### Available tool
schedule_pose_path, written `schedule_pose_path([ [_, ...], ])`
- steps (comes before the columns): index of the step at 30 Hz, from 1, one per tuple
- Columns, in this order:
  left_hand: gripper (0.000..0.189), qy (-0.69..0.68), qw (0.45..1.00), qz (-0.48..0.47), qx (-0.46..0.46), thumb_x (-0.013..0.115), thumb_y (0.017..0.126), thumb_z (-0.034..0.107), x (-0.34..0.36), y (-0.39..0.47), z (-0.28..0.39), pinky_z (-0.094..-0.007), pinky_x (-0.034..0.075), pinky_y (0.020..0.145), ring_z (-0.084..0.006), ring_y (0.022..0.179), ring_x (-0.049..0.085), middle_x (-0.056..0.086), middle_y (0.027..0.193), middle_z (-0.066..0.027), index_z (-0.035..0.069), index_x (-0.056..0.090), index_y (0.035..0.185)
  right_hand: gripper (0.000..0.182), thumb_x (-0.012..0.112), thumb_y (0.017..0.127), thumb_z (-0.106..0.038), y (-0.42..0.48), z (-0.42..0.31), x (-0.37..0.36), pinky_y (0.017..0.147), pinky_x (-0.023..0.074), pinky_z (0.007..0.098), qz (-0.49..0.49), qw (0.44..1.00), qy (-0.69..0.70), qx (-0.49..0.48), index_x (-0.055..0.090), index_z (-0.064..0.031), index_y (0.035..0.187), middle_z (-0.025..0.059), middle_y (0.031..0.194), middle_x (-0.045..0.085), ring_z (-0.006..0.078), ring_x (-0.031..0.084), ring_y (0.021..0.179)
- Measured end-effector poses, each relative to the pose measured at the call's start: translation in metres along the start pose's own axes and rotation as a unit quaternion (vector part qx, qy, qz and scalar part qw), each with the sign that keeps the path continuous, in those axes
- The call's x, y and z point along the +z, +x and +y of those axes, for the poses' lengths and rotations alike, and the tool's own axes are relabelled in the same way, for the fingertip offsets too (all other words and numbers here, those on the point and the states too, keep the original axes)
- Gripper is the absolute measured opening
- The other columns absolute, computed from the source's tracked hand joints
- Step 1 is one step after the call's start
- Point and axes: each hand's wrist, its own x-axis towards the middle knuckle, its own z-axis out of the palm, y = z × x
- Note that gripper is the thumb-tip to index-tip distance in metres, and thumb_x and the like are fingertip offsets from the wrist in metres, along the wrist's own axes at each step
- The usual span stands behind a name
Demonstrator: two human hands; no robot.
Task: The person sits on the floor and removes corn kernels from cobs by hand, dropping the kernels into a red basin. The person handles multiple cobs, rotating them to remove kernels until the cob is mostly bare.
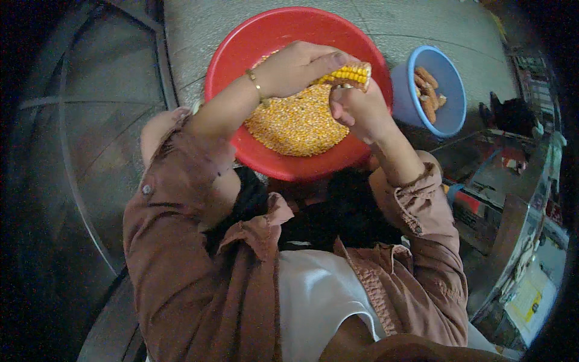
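A partly shelled ear of corn (355,74) lies across both hands above a red plastic basin (289,169). My left hand (301,68), with a gold-coloured bracelet at the wrist, grips the ear from above, its thumb along the yellow kernels. My right hand (362,108) is closed around the underside of the ear near its cut-looking end; part of its grip is hidden. Loose corn kernels (294,126) form a broad heap in the basin beneath both hands.
To the right of the basin stands a blue plastic bucket (402,95) with several bare corncobs (427,92) in it. Grey floor tiles (407,27) run under both. A cluttered low shelf or rack (488,199) stands at the right. My knees flank the basin.
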Motion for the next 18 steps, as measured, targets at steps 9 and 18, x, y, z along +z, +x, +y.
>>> schedule_pose_path([
  [9,0.044,0.129,0.990,0.050,0.031,0.039,0.091,0.047,-0.001,0.006,-0.010,-0.0362,0.049,0.080,-0.0268,0.092,0.062,0.065,0.098,-0.0107,0.015,0.063,0.107,0.022,0.054,0.083,-0.021,0.007,-0.006,0.000,0.038,0.0333,0.0197,0.014,0.990,0.136,0.021,0.049,-0.0049,0.096,0.0078,0.060,0.056,0.0076,0.041,0.041],
  [18,0.038,0.176,0.982,0.056,-0.045,0.037,0.086,0.056,0.012,0.008,-0.009,-0.0411,0.048,0.079,-0.0300,0.085,0.062,0.064,0.095,-0.0094,0.034,0.063,0.103,0.034,0.051,0.086,-0.037,-0.007,0.011,-0.024,0.045,0.0310,0.0168,0.076,0.995,0.059,0.031,0.052,-0.0070,0.103,-0.0012,0.075,0.053,0.0040,0.039,0.049],
])
